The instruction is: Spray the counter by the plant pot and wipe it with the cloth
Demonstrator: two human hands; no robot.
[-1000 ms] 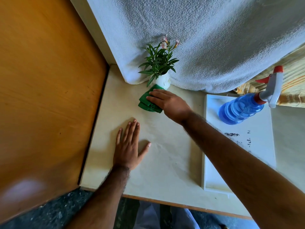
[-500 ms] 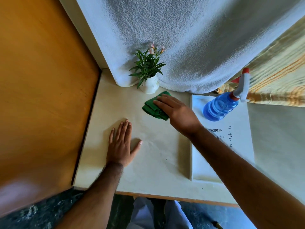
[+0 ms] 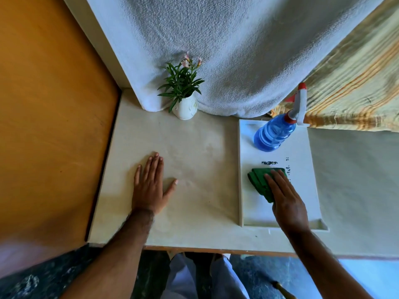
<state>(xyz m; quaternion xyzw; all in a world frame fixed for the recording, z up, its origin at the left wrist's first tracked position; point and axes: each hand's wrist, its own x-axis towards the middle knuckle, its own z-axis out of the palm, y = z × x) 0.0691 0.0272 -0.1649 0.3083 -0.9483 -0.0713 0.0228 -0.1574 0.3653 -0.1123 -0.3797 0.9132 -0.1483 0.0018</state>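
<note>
The tabletop (image 3: 194,152) filled the middle of the frame, pale and matte, with faint cloudy marks near its centre that may have been drying spray, though that could not be told for certain; an orange-brown wooden panel (image 3: 54,115) took the whole left side, a white textured towel (image 3: 226,50) hung across the top, and a striped cloth (image 3: 356,83) draped at the upper right; dark mottled floor (image 3: 43,277) showed along the bottom edge. A white tray (image 3: 302,152) lay on the right part of the tabletop, with the blue spray bottle (image 3: 273,134) standing at its far end, upright and untouched; the plant pot (image 3: 185,107) stood at the upper centre against the towel, well apart from both hands.

Judging by this layout, the task looked nearly finished; the bottle was set down and the green cloth (image 3: 259,180) was on the tray, away from the patch beside the pot, so only letting go of the cloth seemed left.

The right hand (image 3: 287,199) lay flat over the folded cloth at the lower right, fingers extended and pressing on it rather than curled round it; the left hand (image 3: 149,188) rested open, palm down, on the bare tabletop at centre left, holding nothing.
</note>
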